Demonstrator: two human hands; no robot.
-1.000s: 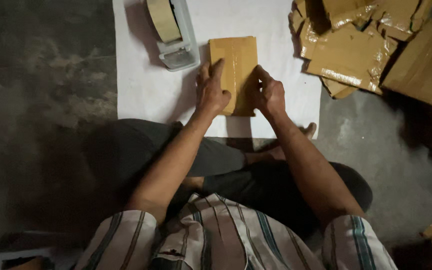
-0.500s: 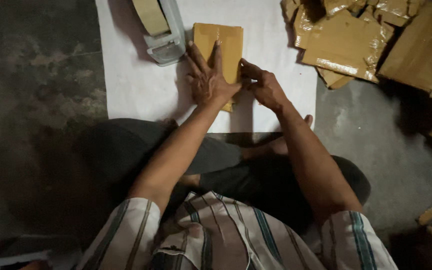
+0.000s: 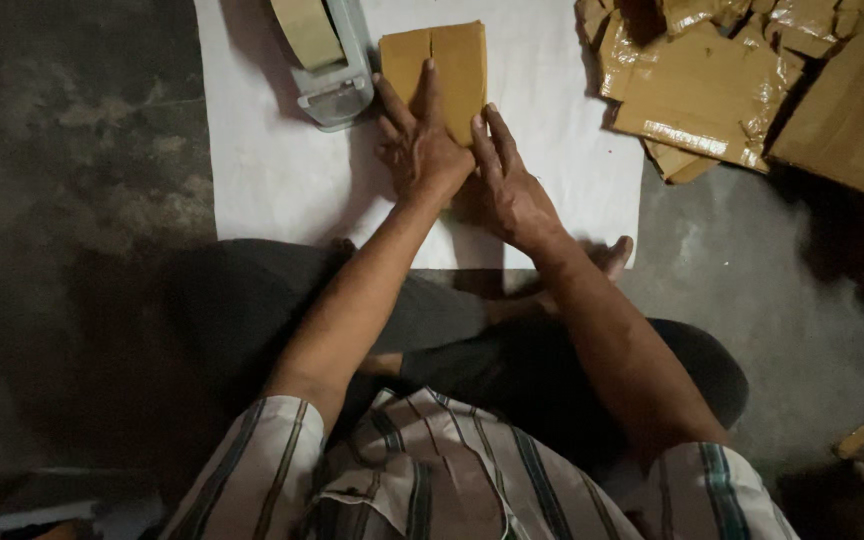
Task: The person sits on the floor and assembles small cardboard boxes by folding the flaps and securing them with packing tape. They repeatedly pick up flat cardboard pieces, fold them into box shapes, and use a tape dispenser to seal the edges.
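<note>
We press both hands flat on the small tan rectangular cardboard packet (image 3: 442,70), which lies on the white paper sheet (image 3: 272,170) just right of the grey tape dispenser (image 3: 332,70). Our left hand (image 3: 417,150) spreads open across its near half, and our right hand (image 3: 512,190) lies open at its near right edge, neither gripping. It looks light and fairly stiff, probably best taken by its long side edges, though the dim light hides its thickness.

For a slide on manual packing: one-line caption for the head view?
Seated person's left hand and right hand press flat on a brown parcel on white paper, beside a tape dispenser.
</note>
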